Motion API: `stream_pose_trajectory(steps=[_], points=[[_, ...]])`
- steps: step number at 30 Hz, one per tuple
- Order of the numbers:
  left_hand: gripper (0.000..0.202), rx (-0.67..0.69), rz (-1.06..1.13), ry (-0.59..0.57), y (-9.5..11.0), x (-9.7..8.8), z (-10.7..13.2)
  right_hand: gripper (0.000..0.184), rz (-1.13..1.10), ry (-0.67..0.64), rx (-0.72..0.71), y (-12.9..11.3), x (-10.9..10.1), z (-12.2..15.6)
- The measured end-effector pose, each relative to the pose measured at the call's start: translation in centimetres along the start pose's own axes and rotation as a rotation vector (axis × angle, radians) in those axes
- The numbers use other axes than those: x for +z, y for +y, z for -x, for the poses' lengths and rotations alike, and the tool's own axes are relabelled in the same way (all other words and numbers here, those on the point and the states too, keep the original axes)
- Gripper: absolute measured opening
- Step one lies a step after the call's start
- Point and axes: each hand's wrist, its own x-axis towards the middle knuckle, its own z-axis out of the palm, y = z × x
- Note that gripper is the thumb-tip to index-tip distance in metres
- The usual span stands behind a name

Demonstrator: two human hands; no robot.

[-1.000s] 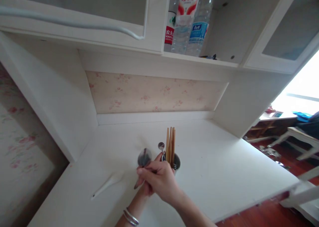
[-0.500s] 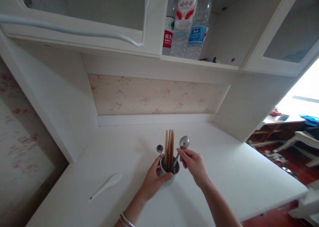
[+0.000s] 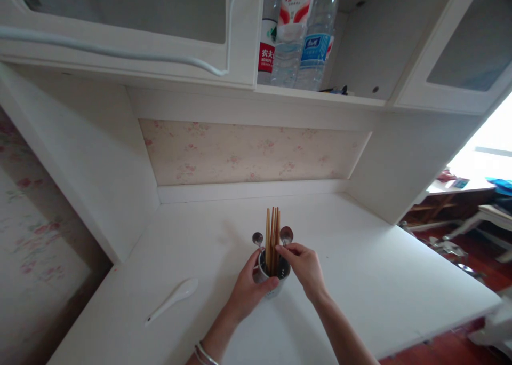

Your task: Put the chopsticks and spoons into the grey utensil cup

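Note:
My left hand is wrapped around the left and front of a metal utensil holder with holes in its side. Wooden chopsticks stand upright in it. A small metal spoon leans out at the left. On the right a larger metal spoon stands with its bowl up, its neck partly hidden behind my right hand. The right fingertips are pinched together at the right side of the chopsticks. A white soup spoon lies on the white tabletop, left of my left hand.
An open cabinet shelf above holds plastic water bottles. A cable runs along the cabinet door on the left. White side panels flank the tabletop. Beyond its right edge are a white stool and a reddish floor.
The larger metal spoon has gone down into the holder. My right hand has shifted left from the spoon's neck to the chopsticks. My left hand stays on the holder.

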Motion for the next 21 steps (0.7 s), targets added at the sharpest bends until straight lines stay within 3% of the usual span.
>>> stream_pose_trajectory(steps=[6, 11, 17, 21], points=[[0.076, 0.022, 0.000, -0.029, 0.1, -0.1, 0.0, 0.039, -0.096, 0.031, -0.032, 1.5, 0.6, 0.6], [0.076, 0.020, 0.024, -0.052, 0.2, 0.0, 0.1, 0.047, -0.284, -0.157, -0.047, 2.2, 0.4, 1.9], [0.077, 0.047, 0.007, -0.053, 0.4, 0.1, 0.1, 0.087, -0.548, -0.485, -0.100, 2.9, 0.6, 3.8], [0.076, 0.054, 0.006, -0.101, 0.7, 0.0, 0.3, 0.075, -0.548, -0.483, -0.129, 3.0, 1.2, 4.0]])
